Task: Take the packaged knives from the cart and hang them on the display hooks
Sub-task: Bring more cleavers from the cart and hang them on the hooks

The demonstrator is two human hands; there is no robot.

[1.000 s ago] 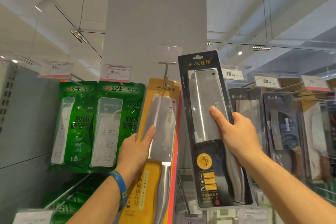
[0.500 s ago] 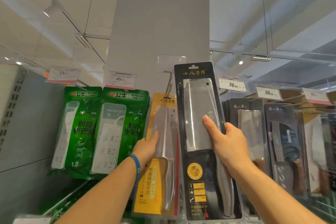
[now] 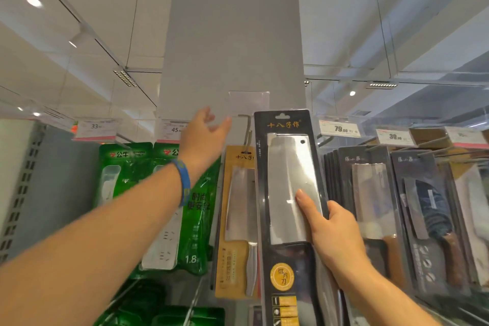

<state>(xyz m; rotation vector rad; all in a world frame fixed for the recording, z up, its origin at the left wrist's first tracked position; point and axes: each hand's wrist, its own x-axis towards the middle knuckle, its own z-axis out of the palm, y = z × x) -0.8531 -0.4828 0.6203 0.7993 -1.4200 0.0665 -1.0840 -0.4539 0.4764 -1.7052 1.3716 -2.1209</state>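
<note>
Right hand [image 3: 330,222] clamps the upright pack [image 3: 288,167], its hang hole [image 3: 282,115] just right of the hook [image 3: 247,124]; left hand [image 3: 203,140], fingers apart, seemingly touches it.

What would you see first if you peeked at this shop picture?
A big shiny cleaver in a black pack, held up in the middle by the right hand. The left hand is raised open beside a metal hook above a hanging yellow knife pack. Bright green packs hang further left.

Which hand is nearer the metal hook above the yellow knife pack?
Left. The left hand is open, just left of the hook; the right hand is well below it, holding the black knife pack.
</note>
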